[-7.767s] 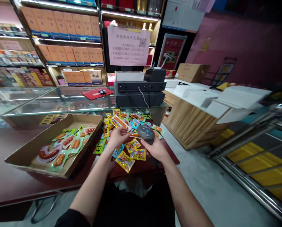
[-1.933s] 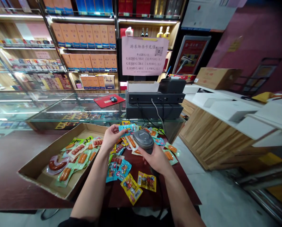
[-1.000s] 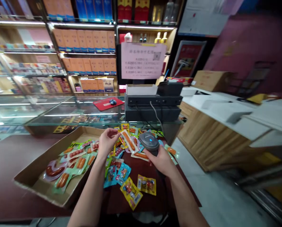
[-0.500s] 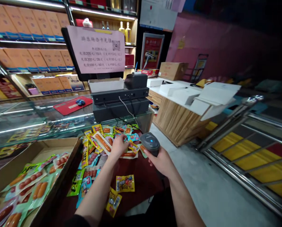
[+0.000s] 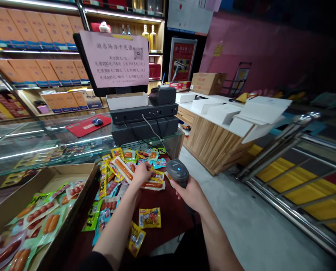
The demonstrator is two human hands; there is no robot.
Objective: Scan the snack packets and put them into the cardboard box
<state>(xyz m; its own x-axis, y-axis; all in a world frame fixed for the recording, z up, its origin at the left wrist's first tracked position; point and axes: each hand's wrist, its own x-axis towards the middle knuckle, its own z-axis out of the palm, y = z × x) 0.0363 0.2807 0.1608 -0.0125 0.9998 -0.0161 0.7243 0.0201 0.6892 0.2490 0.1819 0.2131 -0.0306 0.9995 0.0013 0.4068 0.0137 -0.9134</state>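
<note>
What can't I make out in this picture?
In the head view:
Left hand: whether it grips the yellow packet beside it; the hand's back hides most fingertips.
Scanner: its lower part, covered by the right hand.
Cardboard box: its near end, cut off by the picture's edge.
Pink sign: the bottom line, too small to read.

Left forearm (image 5: 121, 224) stretches across the table (image 5: 172, 210) toward its far edge, left hand (image 5: 142, 174) back upward, fingers (image 5: 150, 171) bent, tips partly hidden; right forearm (image 5: 217, 233) angles in, right hand (image 5: 192, 191) gripping by the right edge, thumb (image 5: 178, 185) uppermost.
</note>
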